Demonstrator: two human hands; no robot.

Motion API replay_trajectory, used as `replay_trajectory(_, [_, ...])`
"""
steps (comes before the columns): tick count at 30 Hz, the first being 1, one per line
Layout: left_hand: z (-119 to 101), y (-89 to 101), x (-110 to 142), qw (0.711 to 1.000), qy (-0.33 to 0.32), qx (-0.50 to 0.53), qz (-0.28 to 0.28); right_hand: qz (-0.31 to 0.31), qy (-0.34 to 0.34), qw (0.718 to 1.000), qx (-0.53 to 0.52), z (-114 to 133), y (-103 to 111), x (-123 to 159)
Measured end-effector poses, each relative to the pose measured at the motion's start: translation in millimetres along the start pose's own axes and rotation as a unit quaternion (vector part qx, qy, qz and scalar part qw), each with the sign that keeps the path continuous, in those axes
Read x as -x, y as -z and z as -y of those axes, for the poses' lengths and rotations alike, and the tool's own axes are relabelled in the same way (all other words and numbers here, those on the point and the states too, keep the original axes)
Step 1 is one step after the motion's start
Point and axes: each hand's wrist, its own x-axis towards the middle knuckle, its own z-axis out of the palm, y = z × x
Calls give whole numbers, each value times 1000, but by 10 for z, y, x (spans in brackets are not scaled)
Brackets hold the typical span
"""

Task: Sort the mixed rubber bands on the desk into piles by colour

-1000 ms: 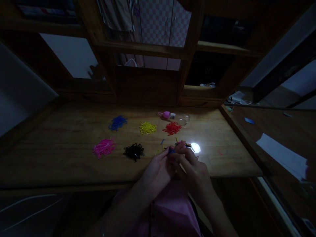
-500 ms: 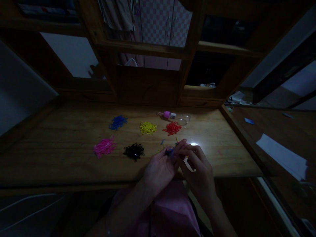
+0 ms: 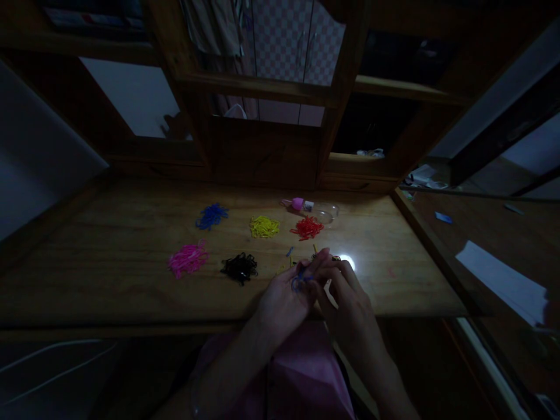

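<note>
My left hand (image 3: pixel 286 300) is turned palm up near the table's front edge, fingers curled a little, with blue rubber bands (image 3: pixel 301 282) lying in it. The fingertips of my right hand (image 3: pixel 347 294) are pinched together at the right side of these bands, over the left palm. Just beyond my hands lie a few loose bands, among them a small blue one (image 3: pixel 289 251) and some yellow and black ones, partly hidden by my fingers.
Heaps of pink (image 3: pixel 188 259), black (image 3: pixel 240 268), blue (image 3: pixel 212 216), yellow (image 3: pixel 264 227) and red (image 3: pixel 307 228) bands lie on the wooden table (image 3: pixel 131 291). A clear bottle with a pink cap (image 3: pixel 298 203) lies behind the red heap. White paper (image 3: pixel 501 282) is at the right.
The blue bands in my left palm show more openly now, as loops lower in the hand. My right fingers have shifted slightly. The heaps stay put; the view has moved a little.
</note>
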Motion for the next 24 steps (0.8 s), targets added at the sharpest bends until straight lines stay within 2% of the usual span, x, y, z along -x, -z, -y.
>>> replay_trajectory(3, [-39, 0, 21, 999, -26, -18, -40, -28, -10, 999, -43, 12, 86, -6])
replay_trajectory(6, [-158, -17, 20, 993, -64, -66, -78, -65, -49, 993, -81, 10, 168, 12])
replay_trajectory(8, [-310, -55, 6, 984, -86, -138, -73, -84, -74, 990, -87, -6, 215, 32])
replay_trajectory(10, [-511, -122, -27, 954, -113, -270, -59, -93, -87, 988, -83, -29, 257, 52])
replay_trajectory(11, [-619, -161, -53, 923, -128, -358, -56, -94, -90, 988, -81, -41, 275, 62])
replay_trajectory(12, [-725, -200, -86, 877, -139, -456, -60, -94, -93, 988, -79, -53, 289, 71])
replay_trajectory(13, [-822, -234, -126, 810, -151, -562, -69, -94, -97, 988, -80, -64, 299, 80])
replay_trajectory(15, [-974, -270, -223, 637, -173, -745, -93, -96, -104, 986, -85, -83, 304, 102])
replay_trajectory(16, [-1023, -267, -274, 560, -183, -801, -104, -96, -107, 986, -89, -92, 300, 115])
replay_trajectory(17, [-1054, -249, -323, 504, -191, -835, -111, -97, -109, 985, -93, -102, 295, 128])
replay_trajectory(18, [-1068, -219, -368, 473, -197, -851, -114, -97, -111, 985, -96, -110, 288, 141])
replay_trajectory(19, [-1069, -181, -406, 465, -198, -855, -115, -97, -112, 984, -96, -118, 283, 152])
replay_trajectory(22, [-1035, -64, -487, 471, -186, -856, -109, -94, -113, 985, -93, -133, 283, 171])
replay_trajectory(24, [-1020, -24, -518, 491, -169, -849, -100, -97, -115, 984, -93, -140, 297, 175])
